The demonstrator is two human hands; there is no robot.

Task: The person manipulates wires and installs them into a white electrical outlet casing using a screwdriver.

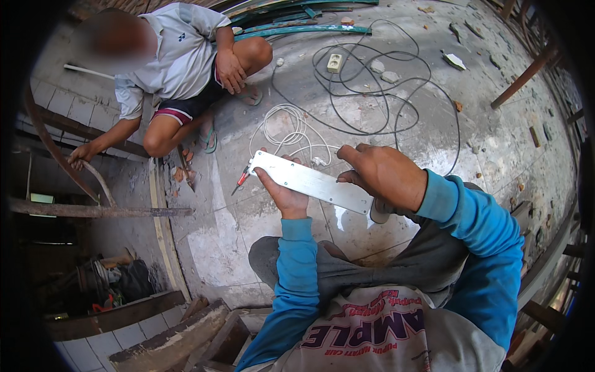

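Observation:
A long white power strip (316,186) is held up in front of me, its flat back with small screws turned upward. My left hand (284,193) grips its left part from below, thumb across the near edge. Over its right part is my right hand (384,173), fingers curled and pinched close to the far edge; what they hold, if anything, is hidden. By the strip's left end shows a screwdriver (242,178) with a red handle, its tip pointing down-left; I cannot tell whether it touches the strip. A coiled white cable (286,127) lies just beyond.
A black cord (396,99) loops across the floor, with a white socket (334,62) among it. Another person (180,68) squats at the far left, one hand on a curved bar (59,146). Rubble (454,61) and green metal lengths (304,29) lie farther off.

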